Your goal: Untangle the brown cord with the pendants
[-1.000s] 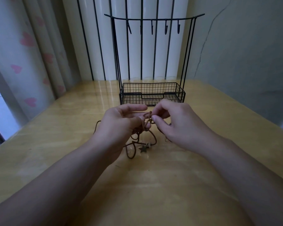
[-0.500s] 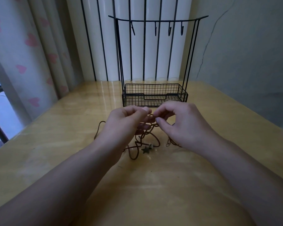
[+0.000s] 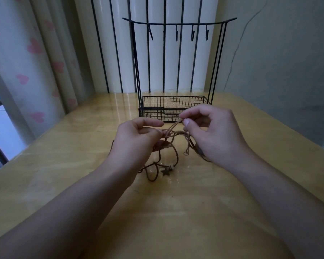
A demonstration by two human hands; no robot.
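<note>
— What are the hands doing?

— The left hand (image 3: pixel 137 142) sits just left of the frame's centre, fingers curled, its thumb and forefinger pinching the brown cord (image 3: pixel 173 136) at the tangle. The right hand (image 3: pixel 214 131) is a little higher and to the right, thumb and forefinger pinched on a strand of the same cord, the other fingers curled loosely beneath.

— And which way does the cord run?

— The stretch between the two hands lies roughly left to right, rising slightly toward the right hand's pinch. Several strands cross there, and I cannot tell how they are knotted. Below the hands the rest hangs and loops down to the wooden table (image 3: pixel 64 165), so the whole tangle's long axis is closer to top-to-bottom in the frame.

— The pendants?

— A dark star pendant (image 3: pixel 166 172) lies on the table at the lower end of the loops, with a small pale bead (image 3: pixel 171 167) just beside it. A small ring (image 3: pixel 185 153) dangles from a strand under the right hand.

— What lies beyond?

— Past the hands, toward the upper centre, a black wire rack (image 3: pixel 173 107) stands on the table: a mesh basket at the base, and a top rail with hooks (image 3: pixel 192 35). Vertical bars stand behind it. A curtain with pink hearts (image 3: pixel 32 71) fills the upper left, and a plain wall with a crack (image 3: pixel 238 49) the upper right.
</note>
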